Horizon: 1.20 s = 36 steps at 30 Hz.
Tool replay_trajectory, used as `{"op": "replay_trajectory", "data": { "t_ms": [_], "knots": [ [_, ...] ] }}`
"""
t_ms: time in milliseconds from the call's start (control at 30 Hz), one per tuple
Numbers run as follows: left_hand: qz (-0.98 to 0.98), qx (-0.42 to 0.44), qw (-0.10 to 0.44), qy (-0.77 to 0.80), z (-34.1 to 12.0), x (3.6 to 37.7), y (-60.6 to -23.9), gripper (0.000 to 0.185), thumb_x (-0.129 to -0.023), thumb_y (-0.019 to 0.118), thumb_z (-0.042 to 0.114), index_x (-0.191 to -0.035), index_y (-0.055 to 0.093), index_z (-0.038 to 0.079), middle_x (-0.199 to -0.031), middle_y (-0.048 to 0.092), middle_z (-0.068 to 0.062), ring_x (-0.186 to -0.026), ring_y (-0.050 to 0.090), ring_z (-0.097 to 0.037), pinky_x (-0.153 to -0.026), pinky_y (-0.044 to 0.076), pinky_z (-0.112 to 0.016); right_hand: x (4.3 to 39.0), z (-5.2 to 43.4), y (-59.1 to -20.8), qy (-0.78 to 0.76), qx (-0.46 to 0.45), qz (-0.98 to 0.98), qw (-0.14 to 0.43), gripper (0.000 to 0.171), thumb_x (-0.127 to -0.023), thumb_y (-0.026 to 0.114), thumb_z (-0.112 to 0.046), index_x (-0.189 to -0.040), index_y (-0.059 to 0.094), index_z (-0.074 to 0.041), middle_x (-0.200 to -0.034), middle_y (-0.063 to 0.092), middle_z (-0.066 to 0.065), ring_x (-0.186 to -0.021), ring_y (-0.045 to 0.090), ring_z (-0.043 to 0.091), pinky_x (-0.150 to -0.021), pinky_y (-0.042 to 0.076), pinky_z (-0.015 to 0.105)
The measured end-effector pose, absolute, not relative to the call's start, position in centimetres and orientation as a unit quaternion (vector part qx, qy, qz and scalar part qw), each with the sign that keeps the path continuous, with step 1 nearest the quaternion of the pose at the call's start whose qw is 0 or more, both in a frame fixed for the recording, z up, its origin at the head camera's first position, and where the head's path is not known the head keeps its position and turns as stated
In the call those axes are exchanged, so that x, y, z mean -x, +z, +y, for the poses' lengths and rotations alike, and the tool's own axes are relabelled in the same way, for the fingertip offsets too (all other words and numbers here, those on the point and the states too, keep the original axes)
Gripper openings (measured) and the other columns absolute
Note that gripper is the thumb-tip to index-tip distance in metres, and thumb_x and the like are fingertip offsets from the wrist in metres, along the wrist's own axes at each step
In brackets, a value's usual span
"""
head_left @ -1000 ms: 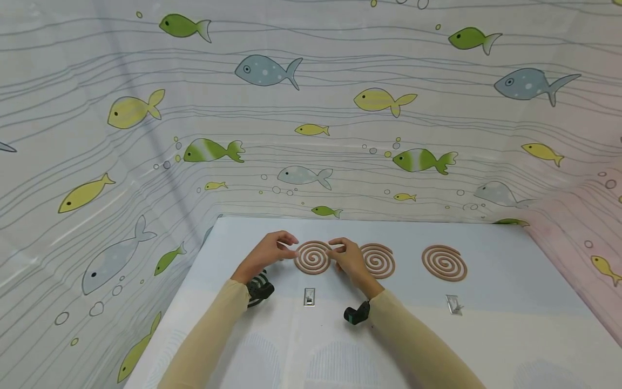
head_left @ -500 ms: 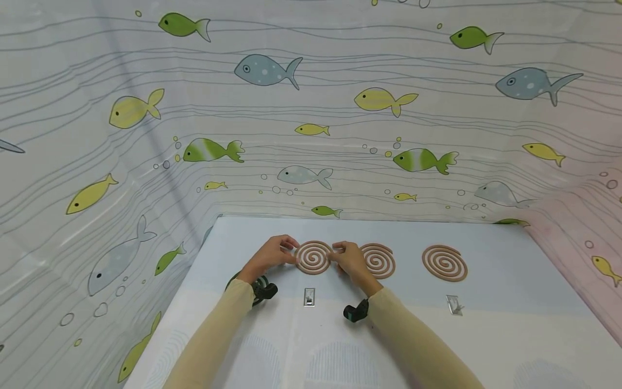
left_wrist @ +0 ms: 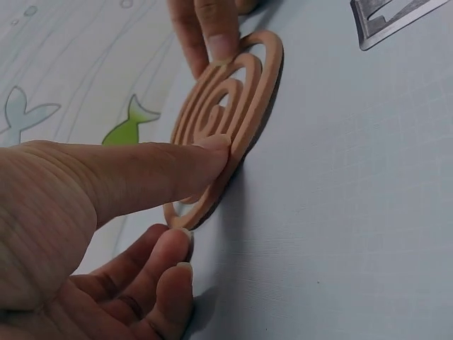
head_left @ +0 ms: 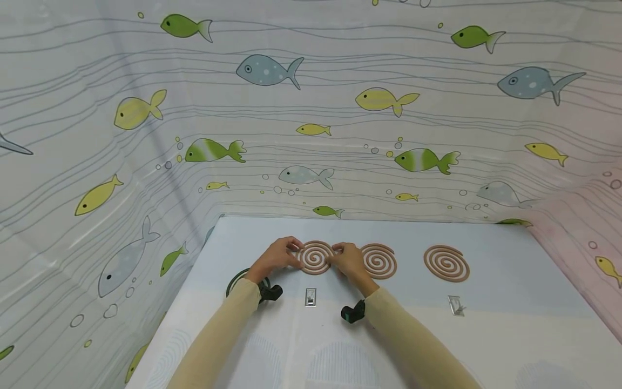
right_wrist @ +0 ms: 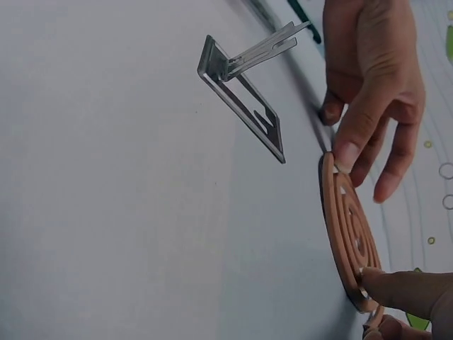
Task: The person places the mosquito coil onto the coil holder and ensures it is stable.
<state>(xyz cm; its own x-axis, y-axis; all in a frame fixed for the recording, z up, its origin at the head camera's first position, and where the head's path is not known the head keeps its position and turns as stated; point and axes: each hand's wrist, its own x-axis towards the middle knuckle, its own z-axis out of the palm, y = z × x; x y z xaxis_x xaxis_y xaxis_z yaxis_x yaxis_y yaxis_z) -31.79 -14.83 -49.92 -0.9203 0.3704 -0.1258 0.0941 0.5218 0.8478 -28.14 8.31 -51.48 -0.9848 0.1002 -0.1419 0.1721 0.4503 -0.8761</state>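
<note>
A brown mosquito coil (head_left: 315, 258) lies between my two hands at the back of the table. My left hand (head_left: 278, 258) pinches its left side; in the left wrist view the thumb (left_wrist: 202, 159) presses on the coil's face while the fingers curl at its edge. Opposite, my right hand (head_left: 350, 261) grips the right side, its thumb (right_wrist: 396, 289) on top and a fingertip at the rim. Just in front of the coil stands a small metal coil stand (head_left: 310, 297) with a raised tongue. A dark green coil (head_left: 229, 284) is partly hidden under my left wrist.
Two more brown coils sit to the right, one close by my right hand (head_left: 378, 261) and another farther off (head_left: 446, 263). A second metal stand (head_left: 456, 306) is in front of the far one. A fish-patterned curtain (head_left: 311, 151) rises behind the table.
Both hands have drawn in to the coil's sides, the left moving right and slightly down. More of the dark green coil shows beside the left wrist. The coil has hardly moved.
</note>
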Motion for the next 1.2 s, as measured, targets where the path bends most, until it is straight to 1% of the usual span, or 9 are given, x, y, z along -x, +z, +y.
{"op": "replay_trajectory", "data": {
  "t_ms": [133, 300, 500, 700, 867, 1067, 1200],
  "knots": [
    [0.866, -0.129, 0.139, 0.463, -14.7, 31.9, -50.2, 0.050, -0.074, 0.091, 0.002, -0.118, 0.068, 0.005, -0.119, 0.062, -0.015, -0.092, 0.061, -0.023, -0.077, 0.049, -0.035, 28.3, 8.1, -51.7, -0.500, -0.083, 0.861, 0.032, 0.046, -0.083, 0.086, -0.012, -0.124, 0.068, -0.005, -0.082, 0.063, 0.007, -0.050, 0.049, 0.012, -0.044, 0.040, 0.023],
    [0.871, -0.126, 0.132, 0.456, -14.6, 32.0, -50.4, 0.053, -0.072, 0.092, 0.002, -0.119, 0.068, 0.005, -0.118, 0.063, -0.014, -0.092, 0.059, -0.022, -0.076, 0.049, -0.033, 28.5, 8.2, -51.8, -0.504, -0.076, 0.859, 0.037, 0.050, -0.082, 0.086, -0.013, -0.127, 0.065, -0.010, -0.087, 0.062, 0.007, -0.059, 0.053, 0.016, -0.050, 0.044, 0.026],
    [0.873, -0.131, 0.128, 0.452, -14.6, 32.1, -50.2, 0.053, -0.073, 0.092, 0.002, -0.120, 0.067, 0.005, -0.118, 0.063, -0.014, -0.093, 0.060, -0.023, -0.079, 0.050, -0.035, 28.3, 8.6, -51.6, -0.533, -0.042, 0.844, 0.042, 0.053, -0.084, 0.085, -0.014, -0.132, 0.061, -0.011, -0.090, 0.066, 0.008, -0.067, 0.060, 0.018, -0.057, 0.048, 0.027],
    [0.872, -0.129, 0.126, 0.454, -14.7, 32.1, -50.2, 0.053, -0.074, 0.092, 0.004, -0.121, 0.068, 0.007, -0.115, 0.063, -0.013, -0.099, 0.060, -0.024, -0.082, 0.049, -0.037, 28.3, 8.6, -51.5, -0.558, -0.043, 0.827, 0.060, 0.053, -0.087, 0.082, -0.011, -0.134, 0.059, -0.010, -0.087, 0.069, 0.008, -0.061, 0.061, 0.018, -0.053, 0.046, 0.026],
    [0.866, -0.128, 0.130, 0.466, -14.8, 32.0, -49.9, 0.054, -0.074, 0.092, 0.005, -0.122, 0.067, 0.006, -0.115, 0.064, -0.014, -0.101, 0.059, -0.025, -0.083, 0.049, -0.038, 28.3, 8.6, -51.5, -0.583, -0.051, 0.809, 0.058, 0.051, -0.087, 0.080, -0.006, -0.134, 0.061, -0.009, -0.081, 0.070, 0.011, -0.054, 0.055, 0.015, -0.048, 0.041, 0.025],
    [0.860, -0.126, 0.137, 0.476, -14.8, 31.9, -49.8, 0.051, -0.079, 0.090, 0.009, -0.125, 0.068, 0.008, -0.122, 0.064, -0.013, -0.111, 0.060, -0.029, -0.087, 0.051, -0.041, 28.7, 8.8, -51.9, -0.621, -0.082, 0.777, 0.054, 0.047, -0.088, 0.079, -0.004, -0.133, 0.064, -0.009, -0.073, 0.069, 0.009, -0.048, 0.047, 0.012, -0.045, 0.038, 0.024],
    [0.848, -0.125, 0.146, 0.493, -14.9, 31.9, -50.0, 0.048, -0.082, 0.088, 0.010, -0.126, 0.069, 0.008, -0.129, 0.065, -0.013, -0.117, 0.060, -0.032, -0.086, 0.052, -0.041, 28.8, 9.2, -52.0, -0.638, -0.101, 0.761, 0.056, 0.046, -0.089, 0.080, -0.006, -0.132, 0.065, -0.010, -0.070, 0.064, 0.006, -0.049, 0.046, 0.011, -0.046, 0.038, 0.024]
  ]
}}
